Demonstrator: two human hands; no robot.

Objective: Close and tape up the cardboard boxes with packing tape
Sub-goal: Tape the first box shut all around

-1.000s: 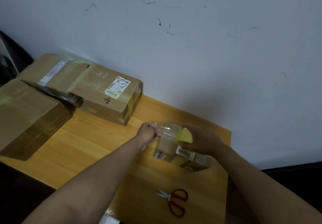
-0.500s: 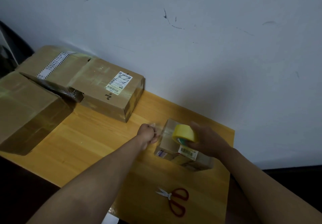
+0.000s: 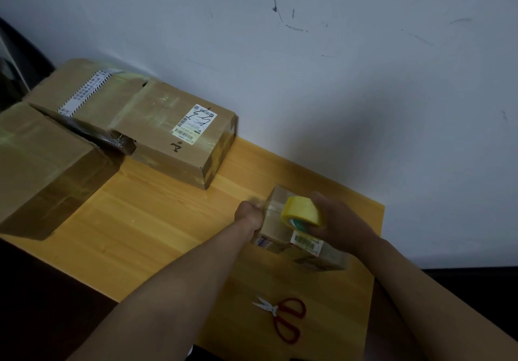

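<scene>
On the desk's [image 3: 168, 220] right, the left hand [image 3: 250, 214] pinched the tape end over the small box [image 3: 273, 221]; the right hand [image 3: 340, 224] gripped the yellow roll [image 3: 301, 210]; next, likely, pressing the strip down.

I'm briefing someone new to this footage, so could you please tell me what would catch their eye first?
Probably the yellow tape roll, held in the right hand over the small box at the table's right end, while the left hand pinches the clear tape end at the box's left edge. Next, the red-handled scissors lying nearer the person, and the large cardboard boxes by the wall.
</scene>
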